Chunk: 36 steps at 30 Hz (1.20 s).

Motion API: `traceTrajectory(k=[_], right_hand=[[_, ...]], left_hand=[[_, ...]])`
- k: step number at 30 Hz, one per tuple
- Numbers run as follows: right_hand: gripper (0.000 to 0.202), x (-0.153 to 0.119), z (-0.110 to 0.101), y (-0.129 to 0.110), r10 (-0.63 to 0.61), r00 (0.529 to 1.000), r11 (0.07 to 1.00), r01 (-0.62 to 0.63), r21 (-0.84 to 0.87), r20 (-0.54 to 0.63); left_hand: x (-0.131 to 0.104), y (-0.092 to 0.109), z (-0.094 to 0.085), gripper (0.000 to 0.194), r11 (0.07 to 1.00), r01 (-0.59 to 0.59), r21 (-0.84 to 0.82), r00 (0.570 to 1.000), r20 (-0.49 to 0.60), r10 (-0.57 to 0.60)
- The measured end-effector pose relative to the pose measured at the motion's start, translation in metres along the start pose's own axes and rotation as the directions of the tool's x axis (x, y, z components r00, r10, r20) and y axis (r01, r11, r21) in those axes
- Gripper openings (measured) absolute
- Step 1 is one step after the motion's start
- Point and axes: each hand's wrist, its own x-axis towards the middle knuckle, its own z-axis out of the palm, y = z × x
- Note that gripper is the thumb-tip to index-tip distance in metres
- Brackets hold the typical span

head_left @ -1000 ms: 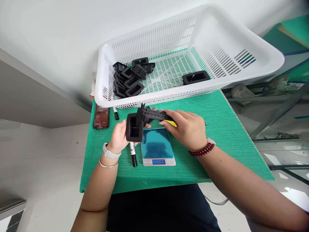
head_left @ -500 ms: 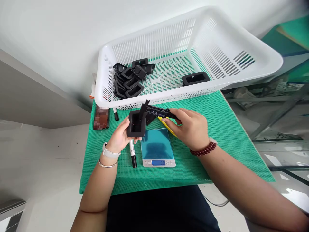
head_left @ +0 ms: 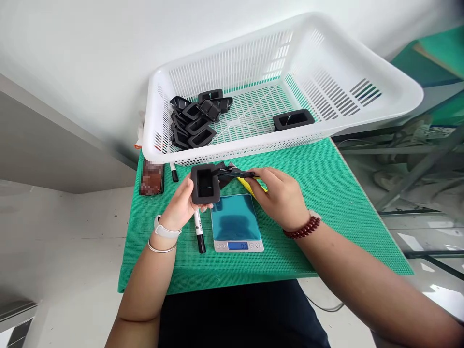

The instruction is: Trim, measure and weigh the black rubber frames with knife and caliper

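My left hand [head_left: 180, 202] grips a black rectangular frame-like part [head_left: 196, 193] by its left side, with its opening facing up toward me. In my right hand [head_left: 286, 195] is a black caliper [head_left: 237, 172], turned nearly edge-on, its jaws at the part's upper right rim; whether they touch it I cannot tell. Just below sits a small digital scale [head_left: 236, 220] with a blue plate and a lit display. A white marker [head_left: 199, 232] with a black cap lies between my left hand and the scale. Under my right hand, a yellow object [head_left: 253, 188] is partly hidden.
A large white plastic basket [head_left: 239, 152] stands at the table's back, holding a heap of similar black parts [head_left: 197, 118] on the left and more at right [head_left: 293, 119]. A phone [head_left: 152, 178] and a second marker [head_left: 174, 172] lie left on the green mat [head_left: 348, 232].
The caliper has rotated from showing its scale face to nearly edge-on. My right hand has shifted slightly left, and the black part has turned a little in my left hand.
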Motion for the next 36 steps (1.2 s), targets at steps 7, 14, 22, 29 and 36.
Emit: traceTrajectory(k=[7, 14, 22, 29, 36], right_hand=[[0.013, 0.0, 0.0008, -0.0032, 0.021, 0.998, 0.999, -0.02, -0.027, 0.066], [0.042, -0.0016, -0.0019, -0.0038, 0.094, 0.986, 0.994, -0.085, -0.07, 0.135], [0.031, -0.0071, 0.0032, -0.0001, 0.113, 0.983, 0.992, -0.102, -0.08, 0.147], [0.027, -0.0069, 0.0021, -0.0005, 0.094, 0.988, 0.994, -0.086, -0.067, 0.122], [0.049, -0.0015, -0.0027, -0.0008, 0.002, 0.992, 1.0, 0.001, -0.017, 0.126]], left_hand=[[-0.0006, -0.0004, -0.0002, 0.059, 1.0, 0.024, -0.009, 1.0, 0.001, -0.024], [-0.0003, -0.0019, 0.0014, 0.063, 0.998, 0.051, 0.027, 0.998, 0.04, -0.052], [-0.0004, -0.0028, 0.0001, 0.056, 0.999, 0.03, 0.027, 0.999, 0.024, -0.031], [-0.0006, -0.0022, 0.0015, 0.056, 0.998, 0.02, 0.056, 1.0, 0.0, -0.02], [-0.0001, -0.0014, 0.0017, 0.062, 0.992, -0.032, 0.126, 0.998, -0.05, 0.038]])
